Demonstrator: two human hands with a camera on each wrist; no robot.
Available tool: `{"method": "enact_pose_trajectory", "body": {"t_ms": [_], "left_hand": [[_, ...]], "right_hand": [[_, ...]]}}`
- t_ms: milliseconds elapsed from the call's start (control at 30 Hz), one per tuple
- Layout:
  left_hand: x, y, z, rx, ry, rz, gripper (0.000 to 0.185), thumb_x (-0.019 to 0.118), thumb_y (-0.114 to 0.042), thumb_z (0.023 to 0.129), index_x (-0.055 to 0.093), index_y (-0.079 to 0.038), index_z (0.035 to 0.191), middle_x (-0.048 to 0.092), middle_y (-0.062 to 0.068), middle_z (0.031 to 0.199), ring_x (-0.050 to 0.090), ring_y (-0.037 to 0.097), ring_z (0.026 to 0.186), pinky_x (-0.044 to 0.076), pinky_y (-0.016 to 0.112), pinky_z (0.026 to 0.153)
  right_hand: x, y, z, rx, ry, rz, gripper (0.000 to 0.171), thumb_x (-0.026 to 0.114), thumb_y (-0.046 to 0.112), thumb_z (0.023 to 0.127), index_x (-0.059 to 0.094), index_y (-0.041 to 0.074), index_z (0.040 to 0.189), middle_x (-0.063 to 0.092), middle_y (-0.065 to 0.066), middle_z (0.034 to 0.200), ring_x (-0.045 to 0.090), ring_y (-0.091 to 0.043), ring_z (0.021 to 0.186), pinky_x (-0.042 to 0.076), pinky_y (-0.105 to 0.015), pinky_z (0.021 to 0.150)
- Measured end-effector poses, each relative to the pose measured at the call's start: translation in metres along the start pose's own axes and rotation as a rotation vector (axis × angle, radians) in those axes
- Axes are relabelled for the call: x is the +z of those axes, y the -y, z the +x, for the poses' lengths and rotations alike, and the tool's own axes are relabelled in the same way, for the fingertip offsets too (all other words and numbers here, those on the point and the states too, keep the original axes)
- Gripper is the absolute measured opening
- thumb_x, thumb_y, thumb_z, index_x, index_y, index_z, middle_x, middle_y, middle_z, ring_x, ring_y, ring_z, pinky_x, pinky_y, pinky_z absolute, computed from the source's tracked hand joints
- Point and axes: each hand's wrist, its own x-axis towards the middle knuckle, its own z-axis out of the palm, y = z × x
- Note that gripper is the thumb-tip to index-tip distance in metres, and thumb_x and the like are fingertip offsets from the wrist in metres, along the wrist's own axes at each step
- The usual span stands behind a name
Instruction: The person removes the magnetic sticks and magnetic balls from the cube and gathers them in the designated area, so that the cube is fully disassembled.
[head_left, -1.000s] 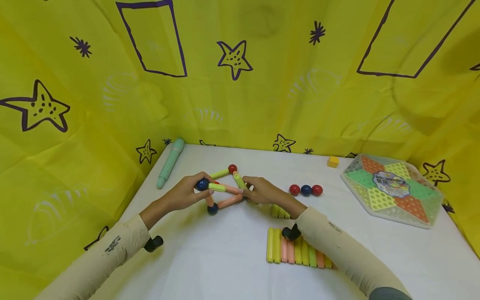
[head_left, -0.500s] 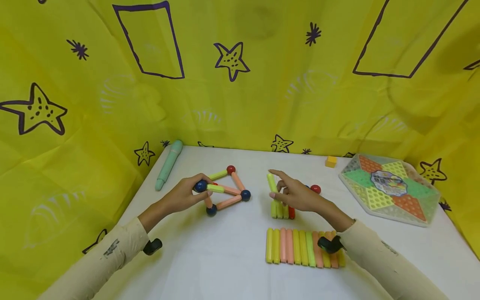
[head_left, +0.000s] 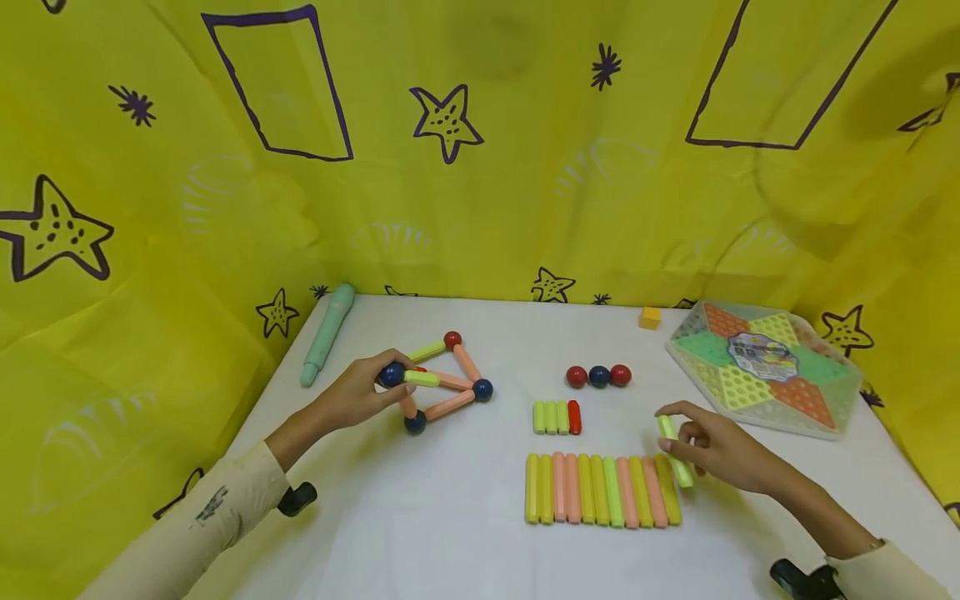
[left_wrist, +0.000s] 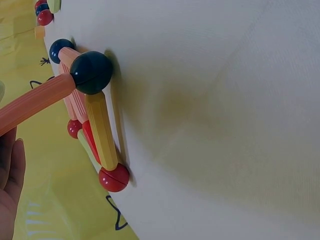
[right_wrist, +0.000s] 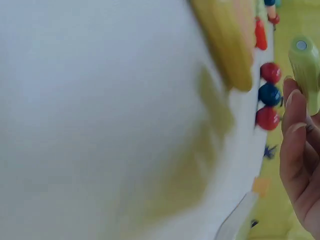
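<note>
My left hand (head_left: 347, 397) holds a magnetic ball-and-stick frame (head_left: 450, 406) at its raised dark blue ball (head_left: 391, 375), from which a short lime stick (head_left: 422, 379) points right. Salmon, lime, yellow and red sticks join the frame's blue and red balls, as the left wrist view shows with its near blue ball (left_wrist: 92, 72). Over at the right, my right hand (head_left: 726, 450) pinches a loose lime magnetic stick (head_left: 683, 473) between thumb and fingers. It is beside the right end of a row of long sticks (head_left: 600, 492). In the right wrist view this stick's (right_wrist: 306, 70) round metal tip shows.
Several short sticks (head_left: 551, 417), lime and red, lie behind the long row. Three balls (head_left: 598, 377) stand in line farther back. A hexagonal case (head_left: 765, 358) sits back right near a small orange cube (head_left: 649, 317). A green marker-like tube (head_left: 327, 335) lies at the left edge.
My right hand has left the frame and moved right and nearer, past the short sticks, carrying the lime stick. My left hand keeps its hold on the frame. The view has shifted slightly.
</note>
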Motion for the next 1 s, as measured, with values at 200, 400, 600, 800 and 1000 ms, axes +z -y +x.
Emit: {"method": "enact_pose_trajectory", "body": {"t_ms": [200,400,600,800,1000], "left_hand": [[0.001,0.0,-0.001,-0.023,0.003,0.006,0.026,0.068,-0.019,0.096,0.061,-0.012,0.121,0.071,0.005,0.108,0.063,0.015,0.088,0.053,0.03,0.076],[0.001,-0.001,-0.001,-0.013,-0.003,0.009,0.026,0.069,-0.019,0.096,0.061,-0.012,0.12,0.071,0.006,0.107,0.063,0.015,0.087,0.054,0.032,0.076],[0.001,0.0,0.0,-0.013,-0.003,0.011,0.026,0.07,-0.018,0.096,0.061,-0.011,0.12,0.071,0.006,0.106,0.062,0.015,0.086,0.054,0.033,0.076],[0.0,-0.002,0.0,-0.014,0.005,0.005,0.027,0.069,-0.018,0.096,0.061,-0.01,0.12,0.071,0.007,0.107,0.061,0.015,0.086,0.053,0.033,0.075],[0.0,-0.001,0.0,-0.016,0.001,0.005,0.027,0.069,-0.017,0.096,0.061,-0.01,0.12,0.071,0.007,0.107,0.061,0.015,0.087,0.054,0.035,0.076]], "right_hand": [[0.004,-0.023,-0.027,0.055,-0.005,-0.092,0.036,0.062,0.024,0.101,0.058,0.002,0.128,0.058,0.007,0.072,0.048,-0.003,0.054,0.041,-0.024,0.05],[0.012,-0.033,-0.031,-0.016,-0.003,-0.147,0.029,0.065,0.022,0.099,0.064,0.003,0.122,0.058,0.011,0.073,0.046,0.001,0.055,0.04,-0.023,0.052],[0.014,-0.032,-0.025,-0.019,-0.003,-0.12,0.029,0.063,0.02,0.1,0.063,0.001,0.123,0.058,0.01,0.072,0.046,0.0,0.054,0.04,-0.023,0.051],[0.014,-0.026,-0.022,-0.002,0.007,-0.096,0.034,0.061,0.019,0.101,0.058,-0.001,0.129,0.061,0.005,0.078,0.046,0.0,0.055,0.041,-0.023,0.051],[0.008,-0.012,-0.017,0.069,-0.09,-0.168,0.032,0.062,0.019,0.101,0.06,0.001,0.127,0.064,0.0,0.086,0.045,-0.003,0.053,0.041,-0.023,0.05]]}}
